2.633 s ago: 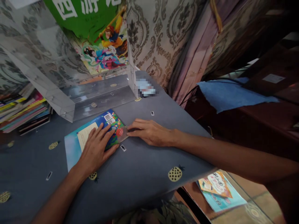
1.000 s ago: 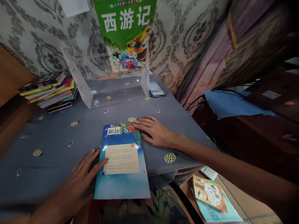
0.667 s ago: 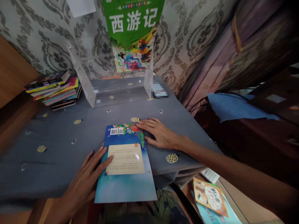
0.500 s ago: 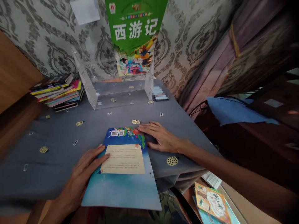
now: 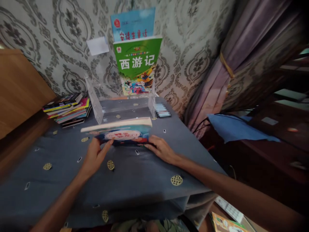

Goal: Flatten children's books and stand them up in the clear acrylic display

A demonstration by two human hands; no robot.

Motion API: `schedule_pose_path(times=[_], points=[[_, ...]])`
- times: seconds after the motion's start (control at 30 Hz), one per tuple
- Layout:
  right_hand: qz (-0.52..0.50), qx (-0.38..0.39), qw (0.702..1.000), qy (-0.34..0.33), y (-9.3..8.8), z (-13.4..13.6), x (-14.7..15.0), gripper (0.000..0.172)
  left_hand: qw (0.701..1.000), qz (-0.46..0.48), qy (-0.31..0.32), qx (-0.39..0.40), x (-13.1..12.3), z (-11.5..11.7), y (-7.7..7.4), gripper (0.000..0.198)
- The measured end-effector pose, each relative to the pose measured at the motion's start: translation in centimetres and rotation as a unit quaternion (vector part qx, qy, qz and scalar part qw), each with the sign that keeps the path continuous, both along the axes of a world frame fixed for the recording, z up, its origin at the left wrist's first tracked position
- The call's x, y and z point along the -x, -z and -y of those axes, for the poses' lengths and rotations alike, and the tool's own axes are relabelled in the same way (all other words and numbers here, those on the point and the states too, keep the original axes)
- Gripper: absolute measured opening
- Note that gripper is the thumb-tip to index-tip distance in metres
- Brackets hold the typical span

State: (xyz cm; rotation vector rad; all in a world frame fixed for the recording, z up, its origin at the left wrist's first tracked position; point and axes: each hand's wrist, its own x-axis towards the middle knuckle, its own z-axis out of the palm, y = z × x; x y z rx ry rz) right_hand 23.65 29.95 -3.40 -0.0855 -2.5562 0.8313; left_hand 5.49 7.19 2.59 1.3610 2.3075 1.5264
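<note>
A thin picture book (image 5: 123, 132) with a blue cover is lifted off the table, tilted so its front faces me. My left hand (image 5: 94, 157) grips its lower left edge, fingers closed on it. My right hand (image 5: 162, 150) holds its lower right corner from below. Behind it stands a clear acrylic book stand (image 5: 96, 106) holding a green book (image 5: 137, 64) and a light blue book (image 5: 132, 24) upright.
The table wears a grey cloth with pineapple prints (image 5: 145, 180). A stack of books (image 5: 69, 109) lies at the back left by a wooden panel (image 5: 19, 90). A purple curtain (image 5: 217, 67) and a blue cloth (image 5: 236, 129) are to the right. Another book (image 5: 224, 224) lies on the floor.
The blue book lay face down on the cloth, half over the front edge; both hands have now lifted it and tipped it up toward the stand. The view has risen.
</note>
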Motion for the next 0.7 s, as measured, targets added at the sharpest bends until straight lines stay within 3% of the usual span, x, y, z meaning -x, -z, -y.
schedule_pose_path(times=[0.17, 0.27, 0.37, 0.5, 0.7], points=[[0.014, 0.064, 0.997, 0.031, -0.8, 0.7, -1.4, 0.034, 0.996, 0.035, 0.065, -0.050, 0.5, -2.3, -1.1, 0.051], [0.046, 0.125, 0.991, 0.031, -1.8, 1.2, -2.5, 0.036, 0.989, 0.104, 0.092, -0.054, 0.9, -3.2, -1.2, 0.058], [0.089, 0.197, 0.976, 0.020, -2.4, 1.5, -3.2, 0.039, 0.970, 0.211, 0.112, -0.040, 1.5, -3.8, -0.4, 0.066], [0.140, 0.306, 0.942, 0.022, -1.8, 1.9, -3.7, 0.040, 0.939, 0.313, 0.140, 0.002, 2.4, -4.4, 1.2, 0.065], [0.198, 0.448, 0.870, 0.051, -1.1, 2.9, -3.6, 0.034, 0.931, 0.317, 0.151, 0.100, 4.0, -5.4, 3.4, 0.063]])
